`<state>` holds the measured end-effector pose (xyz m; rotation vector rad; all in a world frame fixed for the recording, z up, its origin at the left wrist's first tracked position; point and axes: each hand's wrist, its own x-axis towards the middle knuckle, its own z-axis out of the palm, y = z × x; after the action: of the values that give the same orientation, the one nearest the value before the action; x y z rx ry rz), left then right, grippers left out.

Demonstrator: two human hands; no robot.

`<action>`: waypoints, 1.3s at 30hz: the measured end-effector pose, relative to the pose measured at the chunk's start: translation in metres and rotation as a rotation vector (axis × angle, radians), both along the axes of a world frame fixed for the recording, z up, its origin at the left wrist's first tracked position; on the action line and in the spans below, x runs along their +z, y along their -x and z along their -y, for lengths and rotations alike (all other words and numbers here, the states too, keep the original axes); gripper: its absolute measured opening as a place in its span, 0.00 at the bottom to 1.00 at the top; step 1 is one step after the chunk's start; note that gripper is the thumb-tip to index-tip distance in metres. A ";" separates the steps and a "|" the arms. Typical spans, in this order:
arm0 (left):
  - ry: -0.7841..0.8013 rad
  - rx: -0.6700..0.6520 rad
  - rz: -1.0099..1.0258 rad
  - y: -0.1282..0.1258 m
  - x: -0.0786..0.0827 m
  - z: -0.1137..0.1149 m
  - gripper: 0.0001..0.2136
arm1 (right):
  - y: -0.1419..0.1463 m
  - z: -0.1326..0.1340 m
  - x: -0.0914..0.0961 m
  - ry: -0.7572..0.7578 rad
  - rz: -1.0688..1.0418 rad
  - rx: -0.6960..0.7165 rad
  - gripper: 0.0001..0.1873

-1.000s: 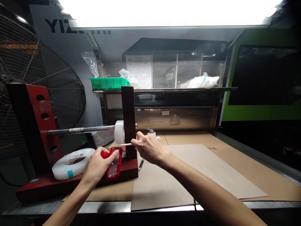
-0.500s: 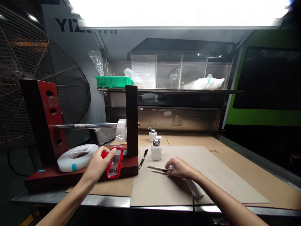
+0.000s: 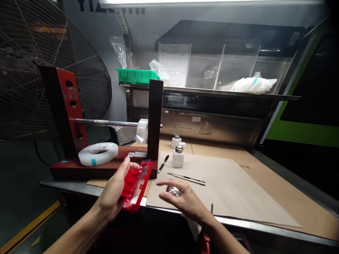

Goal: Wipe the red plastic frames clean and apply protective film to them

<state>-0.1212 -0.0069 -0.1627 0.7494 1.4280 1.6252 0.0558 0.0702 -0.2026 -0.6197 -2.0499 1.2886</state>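
My left hand (image 3: 113,192) grips a red plastic part (image 3: 136,185) with a clear window, held tilted above the near edge of the bench. My right hand (image 3: 182,199) hovers just right of it, fingers curled round a small shiny clear thing (image 3: 174,191) that I cannot name. A long metal blade-like tool (image 3: 186,178) lies on the brown paper sheet (image 3: 238,183) just beyond my right hand. A black pen (image 3: 163,164) lies beside the red stand (image 3: 106,167).
The red stand carries a steel rod (image 3: 106,122) with a white roll (image 3: 142,131), and a white tape reel (image 3: 97,153) lies on its base. Two small white dispenser bottles (image 3: 178,156) stand behind the blade. A large wire fan (image 3: 39,70) is at left; a green tray (image 3: 136,76) sits on the shelf.
My left hand lifted the red part off the stand base and brought it toward me. My right hand left the stand, set the long tool on the paper, and moved near with a small clear thing.
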 end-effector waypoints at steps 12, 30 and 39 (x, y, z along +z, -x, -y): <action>0.090 -0.323 0.665 -0.059 -0.068 0.073 0.06 | -0.002 0.047 -0.041 0.312 -0.233 0.293 0.12; 0.047 0.529 0.589 -0.052 -0.125 0.210 0.10 | 0.048 0.145 -0.097 0.405 0.026 0.198 0.20; 0.234 1.195 0.193 0.082 -0.136 0.379 0.03 | 0.090 0.168 -0.118 0.001 0.193 0.367 0.19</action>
<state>-0.2028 -0.3862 -0.2987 -0.5419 2.0107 2.1920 -0.0341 -0.0980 -0.3210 -0.3902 -2.4038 1.4805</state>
